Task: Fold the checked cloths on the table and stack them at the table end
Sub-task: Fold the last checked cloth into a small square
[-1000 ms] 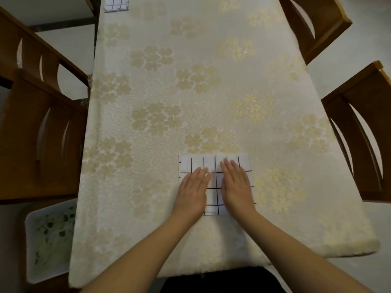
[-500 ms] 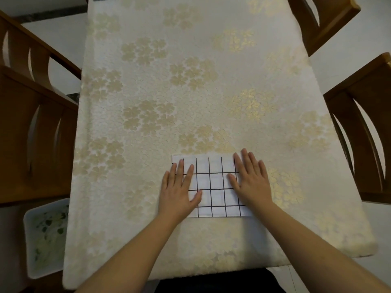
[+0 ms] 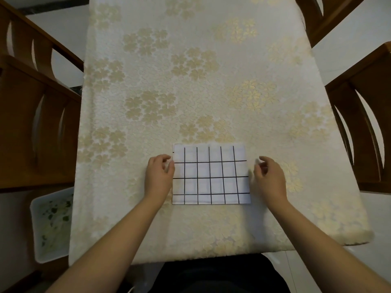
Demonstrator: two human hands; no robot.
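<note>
A folded white cloth with black checks (image 3: 211, 176) lies flat on the table's cream flowered tablecloth (image 3: 190, 81), close to the near end. My left hand (image 3: 159, 176) rests at the cloth's left edge with its fingers curled, the fingertips pinching that edge. My right hand (image 3: 268, 178) hovers just beyond the right edge. Its fingers are bent and slightly apart, a small gap separates them from the fabric, and nothing shows between them. Any stack at the far end of the table lies outside the frame.
Wooden chairs stand along the left side (image 3: 31, 123) and the right side (image 3: 364, 127), with another at the top right (image 3: 325, 13). A white tray with a green leaf pattern (image 3: 50, 225) sits low at the left. The table's near edge (image 3: 211, 254) is close to my body.
Both hands have slid outward from the middle of the cloth to its left and right edges and curled their fingers. The view has tipped down, so the far cloth has left the frame.
</note>
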